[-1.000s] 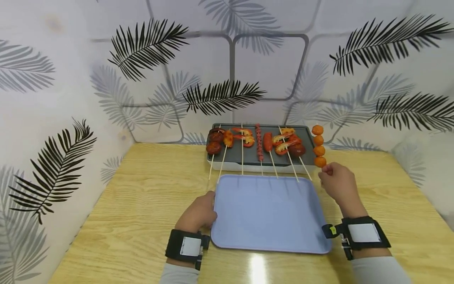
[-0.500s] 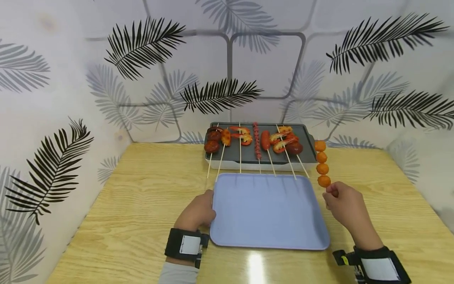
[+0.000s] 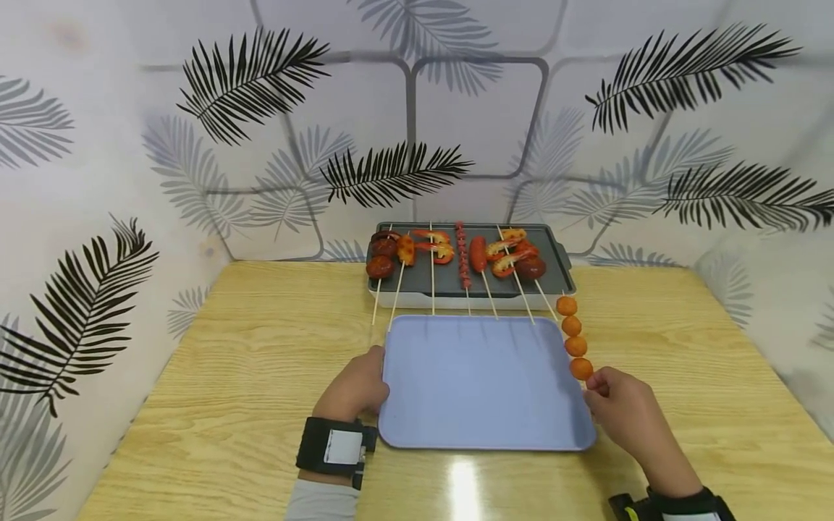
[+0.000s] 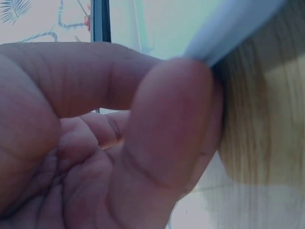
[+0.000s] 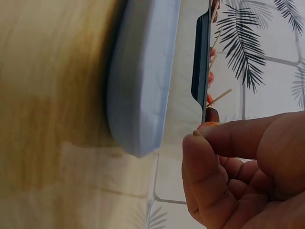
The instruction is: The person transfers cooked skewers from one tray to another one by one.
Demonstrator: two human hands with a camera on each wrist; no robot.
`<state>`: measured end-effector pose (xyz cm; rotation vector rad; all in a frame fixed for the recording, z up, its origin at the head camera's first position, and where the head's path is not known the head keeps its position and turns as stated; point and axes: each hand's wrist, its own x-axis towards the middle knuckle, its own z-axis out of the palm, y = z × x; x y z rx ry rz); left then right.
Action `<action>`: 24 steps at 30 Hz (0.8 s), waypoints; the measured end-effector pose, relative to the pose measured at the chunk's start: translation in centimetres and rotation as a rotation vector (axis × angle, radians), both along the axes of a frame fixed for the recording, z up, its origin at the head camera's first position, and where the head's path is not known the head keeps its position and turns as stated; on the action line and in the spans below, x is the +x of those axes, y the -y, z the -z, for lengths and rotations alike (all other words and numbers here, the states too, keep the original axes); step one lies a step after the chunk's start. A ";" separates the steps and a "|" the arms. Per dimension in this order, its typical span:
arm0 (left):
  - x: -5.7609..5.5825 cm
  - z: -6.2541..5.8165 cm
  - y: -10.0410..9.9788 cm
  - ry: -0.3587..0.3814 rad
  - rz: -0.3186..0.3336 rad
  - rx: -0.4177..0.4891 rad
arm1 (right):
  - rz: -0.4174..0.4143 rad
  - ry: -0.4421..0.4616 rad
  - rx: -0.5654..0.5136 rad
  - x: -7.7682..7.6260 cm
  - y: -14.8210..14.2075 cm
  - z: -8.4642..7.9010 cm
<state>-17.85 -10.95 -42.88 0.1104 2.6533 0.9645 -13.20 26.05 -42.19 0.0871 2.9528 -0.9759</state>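
In the head view my right hand [image 3: 622,405] pinches the stick end of a skewer of orange balls [image 3: 574,336], held over the right rim of a blue tray [image 3: 485,383]. The right wrist view shows thumb and forefinger [image 5: 200,148] meeting on the stick; the balls are mostly hidden behind them. My left hand [image 3: 355,387] grips the tray's left edge. Up close in the left wrist view, the thumb [image 4: 169,119] lies against the tray rim [image 4: 224,33]. No food lies on the tray.
Behind the tray stands a grill [image 3: 547,250] with a dark plate. It bears several skewers, among them shrimp [image 3: 435,250], a red sausage [image 3: 478,253] and a thin red spiral [image 3: 462,253]; their sticks point toward the tray. A patterned wall [image 3: 280,181] rises behind the wooden table [image 3: 247,362].
My right hand has drawn the orange-ball skewer away from the grill's right side, toward me, then left over the tray's edge. The left hand keeps its hold on the tray.
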 end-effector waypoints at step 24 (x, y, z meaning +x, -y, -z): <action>-0.1 -0.1 0.2 0.025 -0.010 0.043 | -0.019 0.112 0.010 0.1 1.5 1.4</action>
